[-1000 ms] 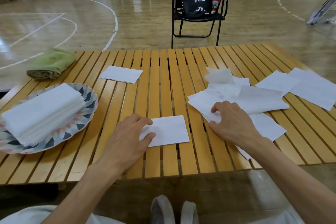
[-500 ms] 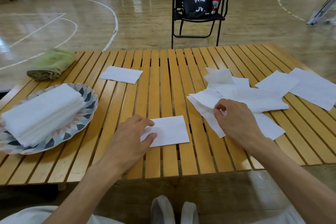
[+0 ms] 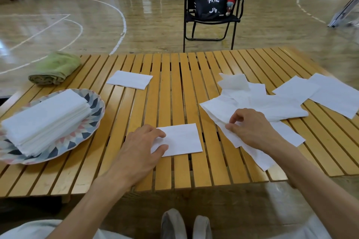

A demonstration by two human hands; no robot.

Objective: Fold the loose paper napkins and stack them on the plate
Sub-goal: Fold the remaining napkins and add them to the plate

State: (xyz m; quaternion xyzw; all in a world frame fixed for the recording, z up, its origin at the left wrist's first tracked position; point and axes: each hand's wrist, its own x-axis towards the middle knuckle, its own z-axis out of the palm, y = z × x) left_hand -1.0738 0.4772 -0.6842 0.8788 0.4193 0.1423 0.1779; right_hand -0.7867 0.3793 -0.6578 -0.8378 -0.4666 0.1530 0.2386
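Slatted wooden table (image 3: 174, 87), gym floor behind. Right hand (image 3: 250, 130) pinches a loose napkin (image 3: 219, 108) at its near edge; left hand (image 3: 139, 147) lies flat on a folded napkin (image 3: 182, 139), right of the plate (image 3: 93, 128). Advise lifting one sheet only, clear of the pile.

Both forearms are bare from the elbows to the hands, the left hand (image 3: 139, 149) and the right hand (image 3: 250, 130) without rings, watch or gloves. Below the table (image 3: 180, 176) edge show pale light-grey trousers (image 3: 29, 229) over the knees, and two grey shoes (image 3: 184, 223) with rounded toes side by side
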